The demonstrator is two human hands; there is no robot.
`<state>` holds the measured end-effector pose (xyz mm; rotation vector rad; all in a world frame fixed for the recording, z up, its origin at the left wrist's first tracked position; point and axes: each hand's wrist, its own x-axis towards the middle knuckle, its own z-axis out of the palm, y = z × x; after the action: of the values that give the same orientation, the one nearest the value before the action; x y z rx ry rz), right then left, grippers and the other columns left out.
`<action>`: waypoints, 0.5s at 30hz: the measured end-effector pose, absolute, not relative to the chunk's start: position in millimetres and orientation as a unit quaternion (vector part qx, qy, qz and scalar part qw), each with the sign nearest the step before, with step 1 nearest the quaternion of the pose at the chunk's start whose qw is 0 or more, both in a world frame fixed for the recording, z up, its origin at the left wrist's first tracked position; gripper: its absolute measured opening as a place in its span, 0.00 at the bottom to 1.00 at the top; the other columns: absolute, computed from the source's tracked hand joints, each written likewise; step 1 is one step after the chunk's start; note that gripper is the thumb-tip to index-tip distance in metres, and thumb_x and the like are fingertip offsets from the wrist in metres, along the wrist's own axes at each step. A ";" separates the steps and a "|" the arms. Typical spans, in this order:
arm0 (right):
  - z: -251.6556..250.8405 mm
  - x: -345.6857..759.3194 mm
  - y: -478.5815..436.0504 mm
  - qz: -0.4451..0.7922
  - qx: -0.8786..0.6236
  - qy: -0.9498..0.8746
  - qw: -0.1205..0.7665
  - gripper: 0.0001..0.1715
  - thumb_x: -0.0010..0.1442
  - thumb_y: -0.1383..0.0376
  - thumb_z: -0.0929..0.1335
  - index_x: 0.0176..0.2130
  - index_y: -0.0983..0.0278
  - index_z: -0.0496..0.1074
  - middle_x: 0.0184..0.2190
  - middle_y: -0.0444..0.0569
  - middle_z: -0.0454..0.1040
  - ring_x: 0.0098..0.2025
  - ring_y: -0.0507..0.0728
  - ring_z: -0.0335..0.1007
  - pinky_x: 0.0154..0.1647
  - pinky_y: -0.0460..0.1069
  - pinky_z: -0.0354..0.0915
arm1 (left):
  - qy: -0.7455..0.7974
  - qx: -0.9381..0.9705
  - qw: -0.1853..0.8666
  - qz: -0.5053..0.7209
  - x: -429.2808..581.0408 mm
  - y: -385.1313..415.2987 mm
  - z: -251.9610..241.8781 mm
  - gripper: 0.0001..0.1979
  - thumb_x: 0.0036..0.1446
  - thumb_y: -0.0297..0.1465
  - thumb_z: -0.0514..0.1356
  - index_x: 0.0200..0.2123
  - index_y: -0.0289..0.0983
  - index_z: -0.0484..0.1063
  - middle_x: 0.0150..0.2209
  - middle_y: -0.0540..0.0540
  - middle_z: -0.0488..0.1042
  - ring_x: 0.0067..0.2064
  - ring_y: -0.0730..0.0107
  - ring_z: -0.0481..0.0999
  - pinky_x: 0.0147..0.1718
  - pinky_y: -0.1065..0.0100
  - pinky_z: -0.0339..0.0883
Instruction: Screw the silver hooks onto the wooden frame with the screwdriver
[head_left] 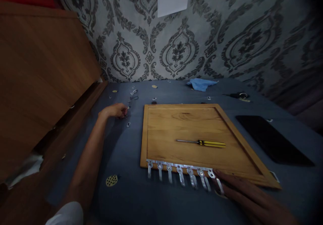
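A wooden framed panel [161, 130] lies flat on the blue-grey surface. A yellow and black screwdriver [204, 143] rests on it. Several metal brackets [181, 173] hang along its near edge. My left hand [116, 111] reaches out to the left of the panel, its fingers curled in a pinch among small metal parts [128, 124]; what it holds is too small to name. My right hand [242, 194] lies with fingers stretched flat by the near right brackets, touching the panel's edge.
A wooden cabinet [42, 70] stands on the left. A blue cloth [200, 83] and a dark tool [238, 95] lie by the patterned wall. A black flat slab [272, 139] lies right of the panel. A round perforated disc [111, 180] sits near my forearm.
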<state>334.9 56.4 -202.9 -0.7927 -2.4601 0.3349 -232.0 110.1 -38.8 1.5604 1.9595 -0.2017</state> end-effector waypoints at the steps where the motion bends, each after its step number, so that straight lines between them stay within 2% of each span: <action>1: -201.0 334.2 56.1 0.113 -0.274 -0.918 0.265 0.28 0.70 0.65 0.60 0.62 0.47 0.74 0.63 0.50 0.75 0.60 0.66 0.77 0.56 0.64 0.78 | 0.741 0.590 0.311 -0.076 -232.5 109.9 -38.7 0.17 0.68 0.38 0.63 0.55 0.35 0.72 0.53 0.41 0.75 0.50 0.60 0.79 0.48 0.54 0.78; 4: -195.6 332.5 55.4 0.098 -0.258 -0.928 0.252 0.29 0.70 0.65 0.60 0.64 0.46 0.72 0.64 0.49 0.74 0.60 0.66 0.77 0.54 0.63 0.79 | 0.743 0.587 0.314 -0.078 -233.2 110.1 -38.8 0.17 0.68 0.38 0.63 0.55 0.35 0.73 0.53 0.41 0.76 0.50 0.60 0.79 0.48 0.54 0.78; 8: -193.5 331.1 53.2 0.123 -0.286 -0.915 0.257 0.29 0.71 0.65 0.58 0.62 0.47 0.74 0.65 0.49 0.74 0.62 0.66 0.75 0.60 0.64 0.75 | 0.751 0.577 0.310 -0.084 -232.2 111.1 -40.3 0.17 0.68 0.38 0.63 0.54 0.34 0.73 0.53 0.41 0.76 0.50 0.59 0.79 0.48 0.54 0.78; 15: -193.0 333.5 61.3 0.131 -0.261 -0.922 0.254 0.25 0.70 0.62 0.62 0.60 0.48 0.76 0.63 0.49 0.75 0.58 0.65 0.78 0.56 0.63 0.78 | 0.759 0.560 0.310 -0.118 -226.9 108.5 -38.6 0.17 0.68 0.38 0.63 0.54 0.34 0.73 0.52 0.41 0.76 0.49 0.60 0.79 0.47 0.55 0.78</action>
<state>333.5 61.3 -193.0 -0.7082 -2.5046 0.3553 -226.9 108.5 -38.6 1.4802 2.0050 -0.3112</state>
